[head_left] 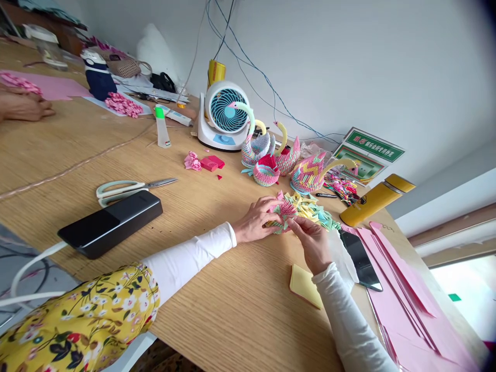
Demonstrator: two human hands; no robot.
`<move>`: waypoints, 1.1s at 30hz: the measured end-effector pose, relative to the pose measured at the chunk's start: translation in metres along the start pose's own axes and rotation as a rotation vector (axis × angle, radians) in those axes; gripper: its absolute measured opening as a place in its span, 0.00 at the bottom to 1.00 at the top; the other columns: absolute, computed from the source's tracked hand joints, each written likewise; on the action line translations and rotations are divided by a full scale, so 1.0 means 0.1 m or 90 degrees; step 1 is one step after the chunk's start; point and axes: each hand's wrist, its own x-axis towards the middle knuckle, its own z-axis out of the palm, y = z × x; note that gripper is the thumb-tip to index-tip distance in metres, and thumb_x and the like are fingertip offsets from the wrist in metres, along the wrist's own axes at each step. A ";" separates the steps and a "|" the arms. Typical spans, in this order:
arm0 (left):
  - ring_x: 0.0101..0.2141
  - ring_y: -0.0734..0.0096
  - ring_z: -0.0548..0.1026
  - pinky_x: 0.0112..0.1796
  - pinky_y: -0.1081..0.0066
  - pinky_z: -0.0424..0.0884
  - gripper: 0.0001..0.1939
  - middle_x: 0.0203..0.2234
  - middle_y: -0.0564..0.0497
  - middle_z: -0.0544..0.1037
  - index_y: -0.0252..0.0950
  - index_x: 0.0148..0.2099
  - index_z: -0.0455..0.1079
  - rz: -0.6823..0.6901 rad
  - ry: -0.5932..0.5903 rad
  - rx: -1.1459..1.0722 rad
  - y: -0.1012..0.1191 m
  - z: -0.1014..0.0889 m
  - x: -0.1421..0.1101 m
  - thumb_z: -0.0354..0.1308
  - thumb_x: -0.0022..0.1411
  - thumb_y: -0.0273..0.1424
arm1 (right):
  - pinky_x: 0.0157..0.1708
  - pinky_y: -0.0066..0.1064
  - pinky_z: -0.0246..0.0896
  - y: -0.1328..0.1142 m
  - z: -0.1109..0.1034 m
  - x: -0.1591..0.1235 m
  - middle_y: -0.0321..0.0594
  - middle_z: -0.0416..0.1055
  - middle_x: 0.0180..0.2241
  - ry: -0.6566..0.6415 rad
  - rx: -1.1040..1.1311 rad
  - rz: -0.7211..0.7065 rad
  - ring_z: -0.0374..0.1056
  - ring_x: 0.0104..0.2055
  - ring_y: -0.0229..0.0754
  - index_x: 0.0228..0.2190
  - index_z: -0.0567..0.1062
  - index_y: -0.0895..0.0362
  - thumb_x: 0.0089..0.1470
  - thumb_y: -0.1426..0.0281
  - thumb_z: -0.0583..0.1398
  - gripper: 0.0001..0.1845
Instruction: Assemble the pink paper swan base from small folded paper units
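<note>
My left hand [258,221] is closed round a pink and green ring of folded paper pieces [285,208], low over the table. Thumb and fingertips of my right hand [310,238] pinch at its near right edge, on what looks like a small green folded piece. A loose heap of yellow and green folded paper pieces [306,206] lies just behind both hands. Farther back stand folded-paper swans, among them a pink and yellow one [308,173], and a small pink and red paper bowl [266,170].
A white fan [201,126] stands behind the swans. Scissors [120,190] and a black box with a cable [112,222] lie left. To the right are a phone [360,261], pink paper sheets [399,294], yellow paper [305,285] and a yellow flask [372,201]. Another person's hand [27,105] rests far left.
</note>
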 end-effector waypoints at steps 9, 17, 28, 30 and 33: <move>0.57 0.61 0.60 0.57 0.61 0.60 0.11 0.51 0.44 0.69 0.34 0.34 0.72 -0.003 0.010 -0.019 0.10 -0.02 0.04 0.58 0.60 0.38 | 0.35 0.31 0.61 0.05 0.00 0.02 0.36 0.75 0.28 0.028 -0.002 -0.023 0.65 0.30 0.37 0.29 0.79 0.55 0.45 0.63 0.67 0.09; 0.62 0.61 0.55 0.59 0.62 0.58 0.10 0.53 0.43 0.68 0.34 0.34 0.72 -0.022 -0.001 -0.032 0.13 -0.01 0.02 0.57 0.61 0.35 | 0.30 0.30 0.62 0.01 0.02 0.01 0.37 0.74 0.26 0.043 -0.018 -0.022 0.64 0.27 0.36 0.29 0.79 0.55 0.42 0.63 0.68 0.11; 0.65 0.63 0.47 0.59 0.64 0.59 0.08 0.58 0.40 0.64 0.33 0.36 0.73 -0.059 0.000 -0.023 0.18 -0.01 -0.01 0.55 0.61 0.32 | 0.22 0.28 0.57 0.05 0.03 0.01 0.37 0.74 0.24 0.047 -0.069 -0.057 0.62 0.23 0.35 0.31 0.80 0.55 0.43 0.61 0.67 0.12; 0.65 0.63 0.48 0.59 0.64 0.60 0.09 0.57 0.39 0.64 0.32 0.36 0.73 -0.063 -0.003 -0.024 0.18 -0.01 -0.01 0.55 0.61 0.32 | 0.22 0.28 0.58 0.06 0.04 0.00 0.38 0.75 0.26 0.037 -0.084 -0.071 0.64 0.24 0.36 0.31 0.80 0.55 0.44 0.61 0.67 0.12; 0.64 0.62 0.48 0.58 0.64 0.62 0.09 0.58 0.39 0.64 0.31 0.36 0.73 -0.065 -0.005 -0.027 0.18 -0.02 -0.01 0.55 0.61 0.31 | 0.23 0.28 0.59 0.07 0.04 0.00 0.40 0.76 0.28 0.023 -0.105 -0.089 0.66 0.26 0.37 0.32 0.80 0.55 0.46 0.61 0.66 0.12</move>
